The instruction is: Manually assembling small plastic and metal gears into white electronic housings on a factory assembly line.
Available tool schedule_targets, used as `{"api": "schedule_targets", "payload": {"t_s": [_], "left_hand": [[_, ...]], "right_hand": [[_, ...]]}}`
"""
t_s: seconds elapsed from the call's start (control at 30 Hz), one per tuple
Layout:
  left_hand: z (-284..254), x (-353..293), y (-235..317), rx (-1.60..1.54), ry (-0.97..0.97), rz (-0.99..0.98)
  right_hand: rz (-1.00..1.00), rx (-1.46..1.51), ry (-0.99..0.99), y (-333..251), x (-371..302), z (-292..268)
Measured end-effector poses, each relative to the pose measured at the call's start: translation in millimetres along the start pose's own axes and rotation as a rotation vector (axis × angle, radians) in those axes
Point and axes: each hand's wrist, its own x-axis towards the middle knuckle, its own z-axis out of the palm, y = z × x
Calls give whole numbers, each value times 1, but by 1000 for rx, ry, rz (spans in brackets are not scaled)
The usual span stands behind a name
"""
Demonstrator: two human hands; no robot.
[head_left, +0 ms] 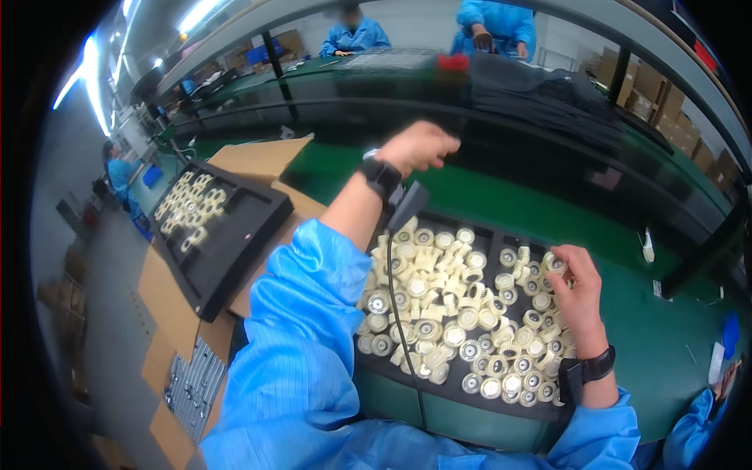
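A black tray (493, 249) in front of me holds many cream-white plastic gears (439, 290), heaped loosely, some with metal centres. At the tray's right side my right hand (580, 291) has thumb and fingers closed around one cream gear (554, 263). My left hand (423, 147) is raised beyond the tray's far left corner, over the green bench. Its fingers are pinched together and slightly blurred; whatever they hold is too small to make out. A dark strap device with a cable (394, 298) hangs from the left wrist across the gears.
At left, a second black tray (227, 254) with several cream gears lies tilted on an open cardboard box (168, 294). Silver rods (196, 388) lie beside it. A shelf rail (580, 23) crosses overhead. People in blue work across the bench; another person's sleeve (689, 427) shows lower right.
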Motion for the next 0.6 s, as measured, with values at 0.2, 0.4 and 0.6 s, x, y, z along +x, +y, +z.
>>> {"api": "schedule_targets", "payload": {"t_s": [0.2,0.4,0.6], "left_hand": [[-66,-40,79,262,109,119],[-104,1,71,502,355,23],[-61,77,-78,715,398,10]], "right_hand": [[107,15,-20,-6,-1,2],[3,77,27,7,-3,5],[-49,-71,21,-7,-1,0]]}}
